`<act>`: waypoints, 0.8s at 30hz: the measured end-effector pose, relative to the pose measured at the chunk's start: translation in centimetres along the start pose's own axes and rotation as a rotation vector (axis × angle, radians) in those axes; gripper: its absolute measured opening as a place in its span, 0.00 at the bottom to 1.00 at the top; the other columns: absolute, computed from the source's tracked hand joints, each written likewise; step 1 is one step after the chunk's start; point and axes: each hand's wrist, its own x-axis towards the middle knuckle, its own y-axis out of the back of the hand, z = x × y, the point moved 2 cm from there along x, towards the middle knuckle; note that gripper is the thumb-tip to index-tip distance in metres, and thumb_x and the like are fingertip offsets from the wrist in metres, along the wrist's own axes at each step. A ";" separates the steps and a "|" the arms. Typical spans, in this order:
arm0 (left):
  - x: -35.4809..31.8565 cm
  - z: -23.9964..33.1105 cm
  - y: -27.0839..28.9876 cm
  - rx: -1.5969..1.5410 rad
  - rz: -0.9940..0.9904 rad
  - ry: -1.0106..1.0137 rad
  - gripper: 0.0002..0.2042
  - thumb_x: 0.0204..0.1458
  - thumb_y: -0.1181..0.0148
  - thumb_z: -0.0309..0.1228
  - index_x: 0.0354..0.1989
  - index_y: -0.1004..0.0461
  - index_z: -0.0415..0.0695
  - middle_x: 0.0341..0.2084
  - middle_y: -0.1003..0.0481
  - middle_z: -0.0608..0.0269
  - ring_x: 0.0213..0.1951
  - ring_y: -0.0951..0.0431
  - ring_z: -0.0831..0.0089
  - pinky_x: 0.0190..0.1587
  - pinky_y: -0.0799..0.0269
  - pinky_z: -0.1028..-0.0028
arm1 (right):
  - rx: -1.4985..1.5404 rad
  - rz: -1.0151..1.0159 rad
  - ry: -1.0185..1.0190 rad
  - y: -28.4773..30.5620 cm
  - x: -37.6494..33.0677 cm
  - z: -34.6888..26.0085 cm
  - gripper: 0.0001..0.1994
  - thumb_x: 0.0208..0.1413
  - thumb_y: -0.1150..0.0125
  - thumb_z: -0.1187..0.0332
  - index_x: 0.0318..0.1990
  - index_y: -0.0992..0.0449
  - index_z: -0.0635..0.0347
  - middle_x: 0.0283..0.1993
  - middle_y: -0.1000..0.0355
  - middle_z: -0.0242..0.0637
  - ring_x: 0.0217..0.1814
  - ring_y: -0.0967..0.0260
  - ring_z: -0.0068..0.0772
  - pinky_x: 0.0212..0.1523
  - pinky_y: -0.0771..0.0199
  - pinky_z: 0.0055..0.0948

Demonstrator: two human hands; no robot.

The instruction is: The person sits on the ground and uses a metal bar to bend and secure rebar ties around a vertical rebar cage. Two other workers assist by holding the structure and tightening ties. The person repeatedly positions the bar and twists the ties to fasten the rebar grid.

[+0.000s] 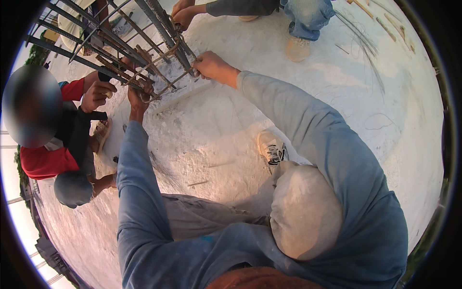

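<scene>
Blue-sleeved forearms reach up to the rebar cage (139, 43) lying on the white concrete floor (337, 96). At its near end the left hand (138, 94) grips a stirrup (161, 72) while the right hand (208, 65) pinches a corner bar. Several stirrups already ring the bars; whether this one is tied I cannot tell.

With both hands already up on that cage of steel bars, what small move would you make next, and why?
Probably draw the right hand tight at the corner it grips, since the left hand steadies the bar cage from below and two other people's hands also hold it.
</scene>
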 end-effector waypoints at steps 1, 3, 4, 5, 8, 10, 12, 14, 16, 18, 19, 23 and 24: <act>0.3 0.0 -0.3 0.064 0.011 -0.074 0.30 0.72 0.63 0.55 0.26 0.32 0.43 0.19 0.39 0.62 0.27 0.39 0.69 0.33 0.41 0.68 | 0.059 -0.024 -0.003 0.4 -0.1 0.2 0.18 0.70 0.43 0.57 0.37 0.21 0.66 0.28 0.27 0.34 0.23 0.36 0.25 0.25 0.35 0.30; 0.4 0.1 -0.4 0.034 0.085 -0.079 0.29 0.73 0.63 0.53 0.26 0.32 0.44 0.18 0.39 0.63 0.26 0.39 0.69 0.31 0.41 0.68 | 0.144 -0.060 0.004 0.5 -1.5 1.9 0.19 0.70 0.44 0.55 0.39 0.21 0.66 0.30 0.26 0.35 0.25 0.35 0.26 0.26 0.33 0.31; 0.4 0.0 -0.5 0.022 0.104 -0.094 0.28 0.73 0.64 0.52 0.25 0.33 0.44 0.18 0.39 0.63 0.25 0.39 0.69 0.31 0.41 0.68 | 0.123 -0.070 -0.048 0.7 -2.9 3.5 0.21 0.71 0.45 0.53 0.42 0.22 0.67 0.32 0.25 0.36 0.27 0.34 0.26 0.28 0.30 0.30; 0.5 0.0 -0.6 0.001 0.097 -0.107 0.27 0.73 0.63 0.51 0.26 0.33 0.45 0.18 0.39 0.63 0.25 0.39 0.69 0.30 0.42 0.68 | 0.063 -0.126 -0.033 1.2 -4.5 5.2 0.21 0.70 0.43 0.54 0.42 0.21 0.69 0.32 0.24 0.37 0.28 0.32 0.27 0.29 0.27 0.30; 0.4 -0.2 -0.4 -0.066 0.190 -0.102 0.24 0.73 0.65 0.51 0.33 0.32 0.45 0.17 0.36 0.61 0.21 0.37 0.68 0.25 0.40 0.68 | -0.413 -0.242 -0.046 2.6 -9.5 11.7 0.20 0.67 0.39 0.56 0.34 0.19 0.68 0.30 0.20 0.37 0.27 0.27 0.27 0.28 0.26 0.32; 0.2 -0.2 -0.4 0.008 0.166 -0.145 0.23 0.73 0.64 0.51 0.34 0.32 0.47 0.18 0.35 0.62 0.20 0.37 0.69 0.24 0.41 0.69 | -0.555 -0.410 -0.242 3.8 -12.4 16.4 0.20 0.66 0.39 0.55 0.34 0.18 0.66 0.30 0.20 0.38 0.27 0.26 0.28 0.28 0.26 0.34; 0.2 -0.3 -0.5 0.034 0.178 -0.159 0.24 0.74 0.64 0.52 0.33 0.32 0.47 0.18 0.35 0.63 0.19 0.37 0.70 0.24 0.41 0.70 | -0.994 -0.572 0.070 4.8 -14.8 19.6 0.18 0.66 0.39 0.55 0.35 0.17 0.63 0.29 0.19 0.38 0.26 0.26 0.30 0.28 0.25 0.35; 0.2 -0.4 -0.5 0.021 0.226 -0.141 0.27 0.74 0.67 0.54 0.30 0.33 0.48 0.17 0.35 0.64 0.19 0.38 0.72 0.23 0.42 0.70 | -0.555 -0.323 -0.051 6.9 -16.3 21.5 0.17 0.65 0.38 0.55 0.36 0.16 0.62 0.28 0.21 0.35 0.25 0.27 0.27 0.26 0.27 0.32; 0.2 -0.3 -0.7 -0.006 0.175 -0.152 0.27 0.74 0.67 0.55 0.30 0.33 0.48 0.17 0.36 0.64 0.18 0.38 0.72 0.23 0.42 0.71 | -0.272 -0.178 -0.357 8.5 -16.9 22.9 0.16 0.64 0.37 0.56 0.36 0.16 0.61 0.28 0.21 0.34 0.25 0.28 0.25 0.25 0.28 0.30; 0.3 -0.2 -0.6 -0.021 0.158 -0.139 0.27 0.74 0.68 0.55 0.31 0.33 0.48 0.17 0.36 0.64 0.18 0.38 0.72 0.22 0.43 0.71 | -0.360 -0.190 -0.329 9.3 -16.0 22.7 0.15 0.64 0.36 0.57 0.35 0.18 0.62 0.28 0.23 0.32 0.24 0.30 0.23 0.23 0.30 0.29; 0.2 -0.2 -0.5 -0.026 0.161 -0.123 0.27 0.74 0.67 0.55 0.31 0.33 0.48 0.17 0.36 0.64 0.18 0.38 0.72 0.22 0.43 0.71 | -0.358 -0.192 -0.314 9.5 -15.4 22.3 0.15 0.64 0.36 0.57 0.35 0.18 0.62 0.28 0.23 0.32 0.24 0.30 0.23 0.23 0.30 0.29; 0.0 -0.1 0.0 0.017 0.137 -0.159 0.25 0.74 0.67 0.54 0.34 0.33 0.48 0.16 0.36 0.64 0.18 0.38 0.72 0.22 0.44 0.70 | -0.378 -0.150 -0.283 7.9 -13.2 20.1 0.16 0.64 0.37 0.57 0.37 0.19 0.63 0.28 0.23 0.34 0.25 0.30 0.25 0.26 0.28 0.30; 0.2 -0.3 -0.1 0.034 0.113 -0.170 0.25 0.74 0.67 0.54 0.35 0.33 0.48 0.16 0.36 0.63 0.18 0.38 0.72 0.22 0.44 0.70 | -0.365 -0.179 -0.230 7.3 -13.0 19.5 0.16 0.64 0.37 0.57 0.37 0.19 0.63 0.28 0.23 0.34 0.25 0.30 0.25 0.27 0.28 0.31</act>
